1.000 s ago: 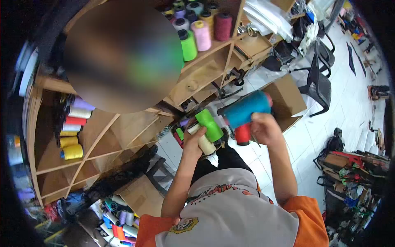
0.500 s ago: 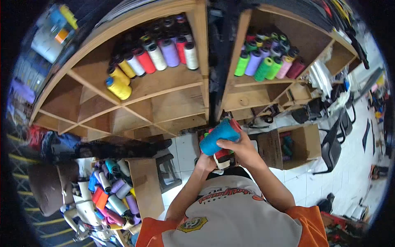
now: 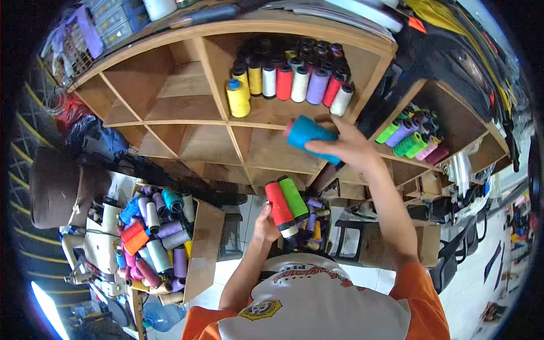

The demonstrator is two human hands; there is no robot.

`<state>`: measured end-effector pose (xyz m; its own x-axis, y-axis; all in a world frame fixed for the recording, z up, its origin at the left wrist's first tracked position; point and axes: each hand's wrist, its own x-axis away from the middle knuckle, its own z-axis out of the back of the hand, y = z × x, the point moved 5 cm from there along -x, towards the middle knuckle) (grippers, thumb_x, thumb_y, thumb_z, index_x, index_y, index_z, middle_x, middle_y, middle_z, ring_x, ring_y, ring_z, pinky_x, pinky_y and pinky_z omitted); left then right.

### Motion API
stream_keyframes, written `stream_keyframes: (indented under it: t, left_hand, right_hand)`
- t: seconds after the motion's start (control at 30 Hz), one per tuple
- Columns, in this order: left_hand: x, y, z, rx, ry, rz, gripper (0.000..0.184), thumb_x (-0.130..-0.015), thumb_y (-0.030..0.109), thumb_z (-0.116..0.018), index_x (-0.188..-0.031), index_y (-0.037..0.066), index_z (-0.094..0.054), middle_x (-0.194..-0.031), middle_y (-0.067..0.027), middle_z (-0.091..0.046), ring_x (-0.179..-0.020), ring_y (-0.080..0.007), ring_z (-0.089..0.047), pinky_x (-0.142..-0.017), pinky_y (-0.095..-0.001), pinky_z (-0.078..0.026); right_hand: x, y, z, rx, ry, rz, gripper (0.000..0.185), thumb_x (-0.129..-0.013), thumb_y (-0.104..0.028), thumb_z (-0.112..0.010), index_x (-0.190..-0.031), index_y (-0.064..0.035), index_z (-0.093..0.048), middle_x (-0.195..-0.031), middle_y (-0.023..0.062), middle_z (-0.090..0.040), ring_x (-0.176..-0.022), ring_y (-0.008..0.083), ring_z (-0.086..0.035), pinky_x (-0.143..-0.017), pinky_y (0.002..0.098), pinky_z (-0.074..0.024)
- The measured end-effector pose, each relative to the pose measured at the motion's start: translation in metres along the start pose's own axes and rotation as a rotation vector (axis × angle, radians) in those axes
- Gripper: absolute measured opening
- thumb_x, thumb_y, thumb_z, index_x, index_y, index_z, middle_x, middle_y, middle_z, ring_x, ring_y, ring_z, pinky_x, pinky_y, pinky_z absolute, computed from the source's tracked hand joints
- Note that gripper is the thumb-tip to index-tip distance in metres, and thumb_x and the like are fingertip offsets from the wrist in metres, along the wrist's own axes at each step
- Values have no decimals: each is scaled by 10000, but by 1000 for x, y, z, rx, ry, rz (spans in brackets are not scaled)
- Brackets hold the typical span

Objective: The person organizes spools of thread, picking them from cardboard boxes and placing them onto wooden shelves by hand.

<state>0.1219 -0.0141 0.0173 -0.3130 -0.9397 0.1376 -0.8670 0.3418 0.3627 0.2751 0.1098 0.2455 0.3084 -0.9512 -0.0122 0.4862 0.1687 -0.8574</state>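
My right hand [image 3: 354, 147] is wrapped round a blue thread spool [image 3: 309, 136], held tilted in front of the wooden shelf. Lower down, my left hand [image 3: 264, 225] grips a red thread spool [image 3: 279, 205]. Against the red one leans a green thread spool [image 3: 293, 195]; whether my fingers also hold it I cannot tell. Under the red spool a pale end [image 3: 289, 231] shows. Behind the blue spool, in the upper compartment, stand upright spools: a yellow spool [image 3: 238, 101] at the left end, then white, red and lilac ones, with a white spool [image 3: 341, 101] at the right.
The wooden shelf [image 3: 212, 122] spans the view ahead. To the right, a second shelf [image 3: 419, 90] holds green, lilac and pink spools. A cardboard box [image 3: 205, 249] of mixed spools stands at the left, beside a sewing machine [image 3: 102, 241]. More spools lie below my left hand.
My right hand has carried the blue spool up and forward, away from my left hand, to the shelf. The red and green spools at my left hand now show. The view has turned right-to-left.
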Motion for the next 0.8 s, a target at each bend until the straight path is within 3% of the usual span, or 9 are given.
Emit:
stream_keyframes:
  t: [0.1, 0.17, 0.27, 0.37, 0.53, 0.8]
  left_hand:
    - [11, 10, 23, 14, 54, -44, 838, -731, 479, -709, -1386, 98, -351, -1336, -146, -482, -1214, -321, -485, -1043, -507, -360]
    - [16, 18, 27, 31, 68, -104, 821, -738, 476, -704, -1381, 98, -362, -1327, -141, -492, -1208, -320, -489, -1042, -505, -361]
    - [21, 23, 46, 63, 83, -162, 776, -754, 468, -696, -1363, 97, -390, -1305, -130, -514, -1195, -316, -501, -1032, -498, -371]
    - [28, 37, 35, 61, 57, -216, 753, -761, 454, -698, -1353, 96, -403, -1292, -123, -525, -1181, -308, -512, -1017, -486, -387]
    - [36, 53, 41, 52, 61, -316, 707, -764, 413, -713, -1326, 88, -431, -1260, -112, -547, -1152, -289, -533, -995, -468, -410]
    - [32, 60, 40, 71, 61, -331, 704, -759, 407, -722, -1314, 77, -440, -1251, -104, -554, -1132, -286, -547, -986, -462, -418]
  right_hand:
    - [-61, -27, -6, 425, -23, 91, 705, -623, -400, -807, -1126, 27, -559, -1005, 159, -631, -925, 231, -614, -831, 310, -465]
    - [-110, -29, -17, 483, -76, 249, 648, -566, -417, -786, -1032, 2, -624, -1000, 211, -649, -923, 309, -641, -818, 353, -495]
    - [-157, -52, -39, 644, -107, 295, 495, -521, -340, -790, -879, -21, -666, -866, 188, -672, -837, 336, -653, -767, 371, -513]
    - [-196, -47, -62, 753, -119, 330, 572, -514, -332, -803, -969, -17, -659, -900, 139, -679, -851, 282, -654, -757, 346, -504]
    - [-214, -52, -68, 659, 2, 305, 558, -531, -264, -817, -1025, -49, -672, -975, 161, -680, -927, 321, -650, -839, 373, -517]
    - [-207, -52, -72, 672, -10, 391, 560, -566, -239, -806, -1065, -39, -653, -992, 167, -673, -928, 316, -649, -836, 362, -513]
